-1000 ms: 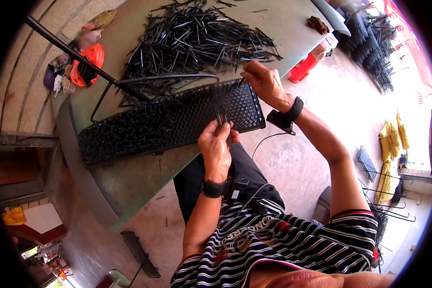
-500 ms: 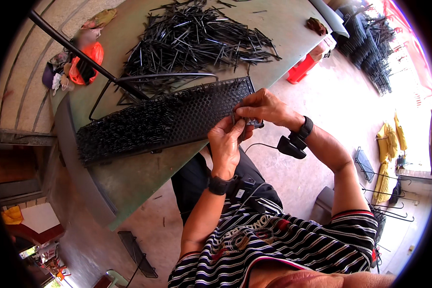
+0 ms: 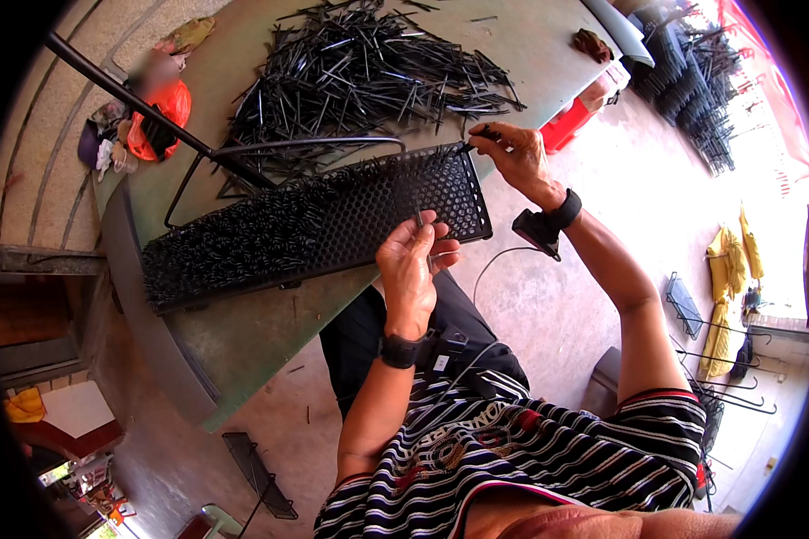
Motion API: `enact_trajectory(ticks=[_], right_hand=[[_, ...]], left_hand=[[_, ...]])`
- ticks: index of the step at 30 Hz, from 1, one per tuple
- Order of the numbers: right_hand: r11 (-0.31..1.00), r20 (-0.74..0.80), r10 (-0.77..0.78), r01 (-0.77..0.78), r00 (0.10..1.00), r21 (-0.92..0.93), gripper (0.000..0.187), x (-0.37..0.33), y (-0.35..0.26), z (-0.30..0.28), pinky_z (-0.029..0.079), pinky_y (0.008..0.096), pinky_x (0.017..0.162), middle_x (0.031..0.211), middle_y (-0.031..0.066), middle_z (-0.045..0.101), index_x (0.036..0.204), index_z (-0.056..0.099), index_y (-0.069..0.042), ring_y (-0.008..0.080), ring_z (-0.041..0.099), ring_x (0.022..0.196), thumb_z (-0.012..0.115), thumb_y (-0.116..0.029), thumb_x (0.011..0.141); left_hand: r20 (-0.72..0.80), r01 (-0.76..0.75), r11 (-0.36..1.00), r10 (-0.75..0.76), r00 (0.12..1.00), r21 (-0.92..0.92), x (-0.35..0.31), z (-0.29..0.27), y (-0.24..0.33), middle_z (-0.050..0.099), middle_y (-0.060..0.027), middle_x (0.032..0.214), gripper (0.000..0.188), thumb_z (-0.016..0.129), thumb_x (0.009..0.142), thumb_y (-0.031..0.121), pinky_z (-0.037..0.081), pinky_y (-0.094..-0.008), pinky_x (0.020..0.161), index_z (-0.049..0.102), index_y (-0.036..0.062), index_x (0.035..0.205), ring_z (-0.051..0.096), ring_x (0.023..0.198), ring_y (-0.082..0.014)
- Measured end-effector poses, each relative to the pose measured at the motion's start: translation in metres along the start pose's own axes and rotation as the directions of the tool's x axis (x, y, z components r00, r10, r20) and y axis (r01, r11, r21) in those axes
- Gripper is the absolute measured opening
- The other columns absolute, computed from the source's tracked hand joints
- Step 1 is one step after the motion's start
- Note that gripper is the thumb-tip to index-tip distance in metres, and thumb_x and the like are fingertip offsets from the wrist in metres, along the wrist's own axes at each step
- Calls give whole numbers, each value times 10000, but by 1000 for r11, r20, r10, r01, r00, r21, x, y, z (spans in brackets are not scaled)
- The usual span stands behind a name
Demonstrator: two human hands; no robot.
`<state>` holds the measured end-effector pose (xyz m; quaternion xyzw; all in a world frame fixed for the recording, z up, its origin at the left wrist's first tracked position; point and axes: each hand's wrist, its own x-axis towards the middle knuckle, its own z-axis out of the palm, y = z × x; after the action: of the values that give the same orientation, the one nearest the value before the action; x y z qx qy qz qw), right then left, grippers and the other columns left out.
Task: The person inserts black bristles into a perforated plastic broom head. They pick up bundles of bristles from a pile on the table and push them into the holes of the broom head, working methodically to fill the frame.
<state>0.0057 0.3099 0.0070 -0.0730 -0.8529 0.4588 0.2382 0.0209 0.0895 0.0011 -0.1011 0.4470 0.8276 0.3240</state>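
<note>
A long black perforated brush head (image 3: 360,220) lies slantwise on the table; dense black bristles cover its left part and a strip along its far edge. At its far right corner, my right hand (image 3: 520,163) pinches a few thin black bristle strips. My left hand (image 3: 407,269) is over the near edge, thumb and forefinger pinched on a small dark strip and the other fingers loosely bent. Beyond the brush head is a big heap of loose black bristle strips (image 3: 351,81).
A black pole (image 3: 126,103) with a bent metal bracket reaches over the brush head from the left. An orange-red plastic bag (image 3: 173,112) is on the table's far left. Past the right table edge are a red container (image 3: 564,126) and stacked black racks (image 3: 688,99).
My right hand has parted from my left and moved up and right to the brush head's far corner. My left hand has shifted slightly left and its fingers have loosened.
</note>
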Motion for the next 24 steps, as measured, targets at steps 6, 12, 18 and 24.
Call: enact_trajectory(ticks=[6,12,18,24], right_hand=[[1000,35,-14,14,999,-10,137,3,12,4,484,262,549,682,97,662,882,672,15,106,612,598,675,-97,802],[967,164,-195,218,967,-135,187,14,-4,6,486,295,555,716,151,636,924,639,27,203,605,576,670,-83,776],[963,173,-194,221,966,-153,203,17,-1,6,483,311,556,743,148,629,943,625,22,230,593,575,661,-98,783],[984,467,56,31,882,-177,214,3,-59,2,490,248,580,791,104,675,961,664,12,131,626,680,696,-117,794]], left_hand=[[-29,-5,1000,5,1000,-1,1,0,2,640,-71,856,153,547,905,97,542,-294,578,607,28,1027,642,682,-177],[-35,1,1000,-1,999,-2,-1,0,5,639,-69,853,153,548,903,91,542,-293,583,612,28,1026,641,681,-176],[-31,0,1000,0,1000,-4,-2,-1,6,638,-68,848,153,547,902,84,539,-287,582,612,22,1026,640,677,-174],[58,-13,997,9,998,70,-4,0,3,645,-69,845,171,570,889,82,534,-264,570,617,19,1041,641,670,-160]])
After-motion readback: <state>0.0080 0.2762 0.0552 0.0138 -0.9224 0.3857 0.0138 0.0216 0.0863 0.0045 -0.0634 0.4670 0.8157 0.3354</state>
